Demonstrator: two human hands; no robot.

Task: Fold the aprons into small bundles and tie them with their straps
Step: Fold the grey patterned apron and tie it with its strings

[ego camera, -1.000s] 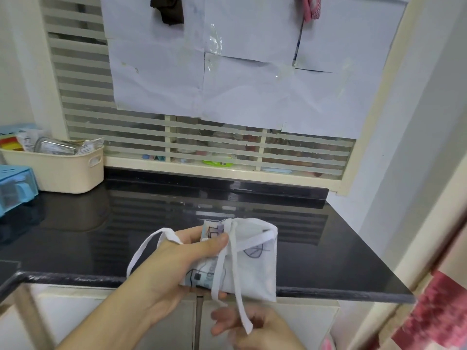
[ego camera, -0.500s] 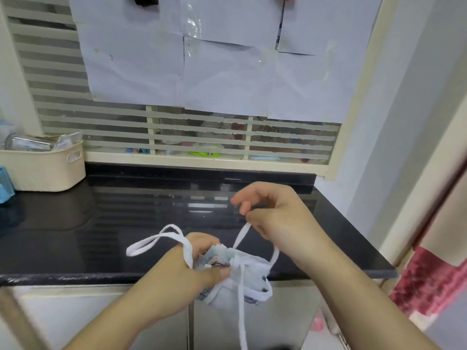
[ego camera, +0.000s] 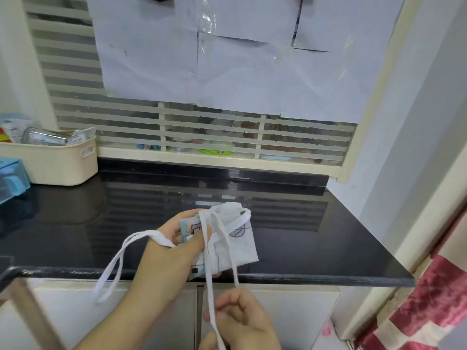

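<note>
Pulling the strap down to tighten the wrap

Half a second ago the right hand [ego camera: 242, 322] was raised above the bundle [ego camera: 227, 241]; now it is sitting low, below the tabletop [ego camera: 316, 236] edge, its grip pinching the strap [ego camera: 211, 281] taut. The left hand [ego camera: 174, 251] is still clutching the bundle just over the front edge, thumb pinning the crossing, so the knot is probably coming next

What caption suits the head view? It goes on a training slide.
Left hand grips the folded apron bundle above the black counter edge while the right hand pulls its white strap downward.
</note>
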